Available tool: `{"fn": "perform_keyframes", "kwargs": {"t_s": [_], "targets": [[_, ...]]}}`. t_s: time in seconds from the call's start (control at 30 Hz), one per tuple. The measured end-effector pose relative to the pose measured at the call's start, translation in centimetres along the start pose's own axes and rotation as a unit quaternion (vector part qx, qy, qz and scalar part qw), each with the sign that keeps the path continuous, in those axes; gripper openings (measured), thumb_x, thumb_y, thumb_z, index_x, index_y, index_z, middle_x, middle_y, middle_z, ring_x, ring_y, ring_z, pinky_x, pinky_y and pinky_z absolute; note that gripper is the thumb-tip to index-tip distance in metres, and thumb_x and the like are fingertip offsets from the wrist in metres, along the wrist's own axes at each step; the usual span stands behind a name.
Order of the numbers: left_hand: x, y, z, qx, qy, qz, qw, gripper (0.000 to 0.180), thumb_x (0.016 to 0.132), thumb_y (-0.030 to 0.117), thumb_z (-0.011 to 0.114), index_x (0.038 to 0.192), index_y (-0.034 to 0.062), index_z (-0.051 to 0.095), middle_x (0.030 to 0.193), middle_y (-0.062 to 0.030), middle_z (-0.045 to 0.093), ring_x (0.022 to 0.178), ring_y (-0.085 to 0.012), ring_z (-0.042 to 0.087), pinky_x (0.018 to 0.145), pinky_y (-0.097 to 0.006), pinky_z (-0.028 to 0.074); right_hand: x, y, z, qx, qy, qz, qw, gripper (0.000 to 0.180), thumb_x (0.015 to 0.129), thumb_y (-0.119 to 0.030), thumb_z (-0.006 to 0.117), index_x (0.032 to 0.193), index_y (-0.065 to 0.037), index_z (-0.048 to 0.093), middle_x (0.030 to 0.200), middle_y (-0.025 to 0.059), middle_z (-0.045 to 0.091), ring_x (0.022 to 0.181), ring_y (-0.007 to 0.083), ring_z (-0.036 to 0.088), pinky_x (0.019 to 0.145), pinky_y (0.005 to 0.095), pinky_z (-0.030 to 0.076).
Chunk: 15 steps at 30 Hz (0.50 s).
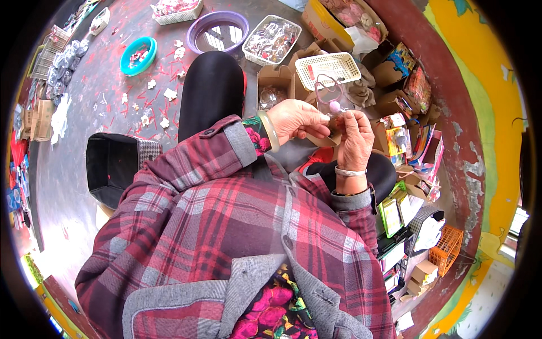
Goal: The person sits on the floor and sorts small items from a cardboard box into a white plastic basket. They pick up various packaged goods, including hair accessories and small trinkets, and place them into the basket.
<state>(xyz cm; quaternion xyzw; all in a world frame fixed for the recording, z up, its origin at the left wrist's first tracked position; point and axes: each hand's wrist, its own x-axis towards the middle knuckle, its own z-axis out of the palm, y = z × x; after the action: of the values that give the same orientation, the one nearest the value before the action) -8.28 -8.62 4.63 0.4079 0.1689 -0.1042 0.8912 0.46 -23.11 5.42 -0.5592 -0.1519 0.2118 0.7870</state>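
Observation:
My left hand (294,120), wearing a pale bangle, has its thumb and fingers pinched together in front of my body. Close beside it, my right hand (355,138) is raised with thumb and forefinger pressed together; a light bracelet circles that wrist. Between and just beyond the fingertips is a thin mauve looped cord with a pale pink ball (335,106) on it. It looks like a hair tie, though its kind is not certain. Both hands appear to grip this piece, and the fingers hide the part they hold.
Beyond my hands are a cream basket (352,61), an open cardboard box (275,75), a white basket of small wrapped items (273,39) and a purple basin (246,35). A turquoise basin (129,69) lies farther left, a black bin (113,164) nearer. Packed boxes line the right wall, with an orange crate (447,248).

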Motion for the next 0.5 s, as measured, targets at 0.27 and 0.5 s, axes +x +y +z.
{"fn": "perform_keyframes", "kwargs": {"t_s": [0.27,0.5], "targets": [[-0.45,0.45,-0.27,0.039,0.006,0.066,0.997,0.014,0.08,0.013,0.06,0.085,0.0005,0.06,0.077,-0.0103,0.063,0.071,-0.0141,0.061,0.064,-0.023,0.045,-0.1,-0.03,-0.13,-0.008,-0.019,-0.017,1.0,0.009,0.083,-0.01,0.057,0.083,-0.001,0.057,0.073,0.0027,0.058,0.067,0.0087,0.05,0.064,0.0207,0.04],[-0.13,-0.02,-0.06,0.094,-0.025,0.112,0.989,0.016,0.078,0.011,0.062,0.09,0.0002,0.062,0.083,-0.0083,0.063,0.077,-0.0114,0.058,0.07,-0.022,0.044,-0.21,-0.73,0.34,0.085,-0.046,0.015,0.995,0.007,0.086,-0.009,0.05,0.081,-0.004,0.052,0.09,0.0092,0.06,0.078,0.015,0.057,0.073,0.0258,0.045]]}}
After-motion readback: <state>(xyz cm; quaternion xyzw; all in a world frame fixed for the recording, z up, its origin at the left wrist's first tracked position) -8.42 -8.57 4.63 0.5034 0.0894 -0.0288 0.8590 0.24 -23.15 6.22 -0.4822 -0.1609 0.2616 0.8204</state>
